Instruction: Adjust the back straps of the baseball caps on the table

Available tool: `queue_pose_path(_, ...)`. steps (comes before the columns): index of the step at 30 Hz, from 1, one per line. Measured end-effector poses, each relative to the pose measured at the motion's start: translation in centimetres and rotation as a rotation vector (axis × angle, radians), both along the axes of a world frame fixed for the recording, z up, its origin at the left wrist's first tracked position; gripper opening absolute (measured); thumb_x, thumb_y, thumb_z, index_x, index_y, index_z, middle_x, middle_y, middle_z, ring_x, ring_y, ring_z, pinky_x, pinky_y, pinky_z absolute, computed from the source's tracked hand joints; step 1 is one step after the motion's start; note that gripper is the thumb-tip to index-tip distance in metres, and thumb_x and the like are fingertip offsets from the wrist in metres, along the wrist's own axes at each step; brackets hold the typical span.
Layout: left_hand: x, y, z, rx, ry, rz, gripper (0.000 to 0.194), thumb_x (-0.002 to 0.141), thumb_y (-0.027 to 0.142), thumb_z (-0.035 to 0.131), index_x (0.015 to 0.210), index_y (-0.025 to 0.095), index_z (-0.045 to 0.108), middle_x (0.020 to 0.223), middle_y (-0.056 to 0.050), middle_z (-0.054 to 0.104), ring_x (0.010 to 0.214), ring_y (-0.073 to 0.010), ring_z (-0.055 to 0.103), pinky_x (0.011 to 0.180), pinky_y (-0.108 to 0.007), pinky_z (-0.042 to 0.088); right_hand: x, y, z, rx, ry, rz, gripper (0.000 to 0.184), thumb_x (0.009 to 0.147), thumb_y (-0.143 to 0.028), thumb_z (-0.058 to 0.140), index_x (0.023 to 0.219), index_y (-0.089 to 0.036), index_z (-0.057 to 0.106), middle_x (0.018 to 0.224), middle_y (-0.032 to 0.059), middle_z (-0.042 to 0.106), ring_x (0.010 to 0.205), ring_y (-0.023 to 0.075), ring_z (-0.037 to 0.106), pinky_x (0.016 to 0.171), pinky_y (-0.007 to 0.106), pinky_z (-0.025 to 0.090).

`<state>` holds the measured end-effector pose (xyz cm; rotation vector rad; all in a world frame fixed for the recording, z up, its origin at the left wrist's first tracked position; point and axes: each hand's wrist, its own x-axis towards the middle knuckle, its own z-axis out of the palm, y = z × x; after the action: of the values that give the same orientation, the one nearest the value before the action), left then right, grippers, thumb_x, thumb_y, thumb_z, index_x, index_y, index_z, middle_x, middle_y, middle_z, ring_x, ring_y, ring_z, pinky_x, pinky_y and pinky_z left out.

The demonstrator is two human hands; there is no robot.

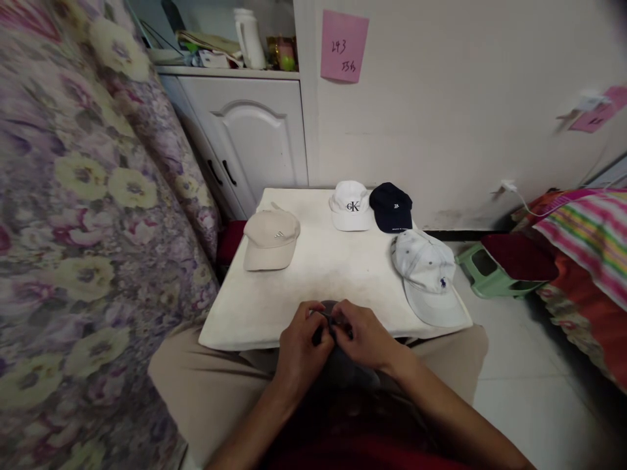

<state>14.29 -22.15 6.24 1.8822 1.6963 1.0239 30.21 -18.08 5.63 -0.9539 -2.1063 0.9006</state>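
My left hand (302, 344) and my right hand (362, 339) meet at the near edge of a white table (323, 274), fingers pinched together on a dark grey cap (329, 307) that they mostly hide. On the table lie a beige cap (270, 239) at the left, a white cap with a black logo (351, 205) and a navy cap (390, 206) at the back, and a pale grey-white cap (428, 274) at the right, its brim over the table's corner.
A floral cloth (83, 215) fills the left side. A white cabinet (245, 137) with a jug and clutter stands behind. A pink note (343, 46) hangs on the wall. A green stool (484, 269) and striped bedding (588, 241) are at the right.
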Motion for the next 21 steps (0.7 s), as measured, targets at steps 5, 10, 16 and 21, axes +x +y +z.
queue_pose_path(5, -0.2, 0.6, -0.1, -0.01, -0.202, -0.055, 0.015, 0.075, 0.009, 0.054, 0.065, 0.02, 0.055, 0.098, -0.005, 0.063, 0.094, -0.0196, 0.063, 0.081, -0.03, 0.049, 0.0, 0.0, -0.4, -0.093, 0.075, -0.03, 0.017, 0.077, -0.011, 0.056, 0.089, -0.022, 0.053, 0.072, -0.0018, 0.059, 0.059, 0.0136, 0.054, 0.056, 0.025, 0.039)
queue_pose_path(10, 0.2, 0.6, -0.3, -0.013, -0.213, -0.043, 0.015, 0.075, 0.009, 0.054, 0.065, 0.02, 0.056, 0.096, -0.005, 0.063, 0.095, -0.0202, 0.063, 0.082, -0.031, 0.049, -0.2, -0.1, -1.3, -0.256, 0.212, -0.059, 0.015, 0.076, -0.011, 0.055, 0.086, -0.022, 0.053, 0.063, -0.0051, 0.055, 0.054, 0.0123, 0.053, 0.052, 0.023, 0.038)
queue_pose_path(16, 0.3, 0.2, -0.7, 0.052, -0.038, 0.009, 0.01, 0.083, 0.013, 0.053, 0.079, 0.021, 0.055, 0.102, -0.005, 0.061, 0.093, -0.0197, 0.063, 0.079, -0.031, 0.049, -0.5, -0.2, -1.5, -0.318, 0.294, -0.111, 0.012, 0.079, -0.015, 0.055, 0.089, -0.021, 0.055, 0.067, -0.0033, 0.06, 0.059, 0.0142, 0.059, 0.055, 0.025, 0.042)
queue_pose_path(21, 0.0, 0.2, -0.6, 0.081, 0.016, 0.026, 0.009, 0.083, 0.013, 0.053, 0.08, 0.021, 0.055, 0.105, -0.006, 0.061, 0.095, -0.0205, 0.063, 0.079, -0.032, 0.05, -0.8, 0.0, -1.1, -0.335, 0.272, -0.166, 0.005, 0.081, -0.022, 0.062, 0.085, -0.02, 0.058, 0.07, -0.0017, 0.062, 0.061, 0.0139, 0.057, 0.056, 0.025, 0.042)
